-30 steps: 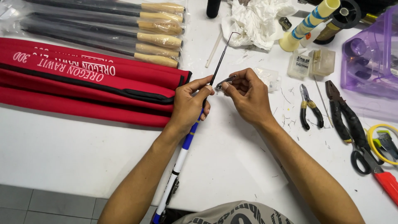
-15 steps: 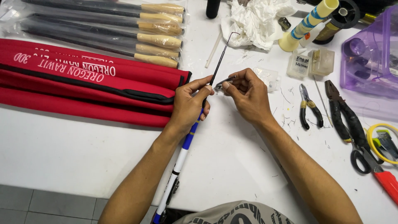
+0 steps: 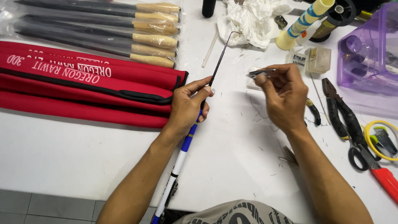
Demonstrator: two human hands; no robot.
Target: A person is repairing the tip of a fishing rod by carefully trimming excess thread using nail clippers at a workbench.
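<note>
Fishing rod (image 3: 195, 128): thin, light, whippy black tip, likely fragile; left hand (image 3: 186, 110) pinches it at the blue-white wrap, its sturdier part. Right hand (image 3: 282, 95) pinches small metal tweezers (image 3: 260, 73) above the desk (image 3: 83, 157)

The left hand (image 3: 187, 108) is covering the stretch of the blue-and-white rod (image 3: 179, 166) passing through its grip, and the rod's butt is running off the bottom edge. The right hand (image 3: 284, 97) is hiding most of the small metal piece (image 3: 260, 73) it pinches, too small to identify. The red rod bags (image 3: 78, 91) and the purple box (image 3: 369, 54) are getting cut by the picture's sides.
</note>
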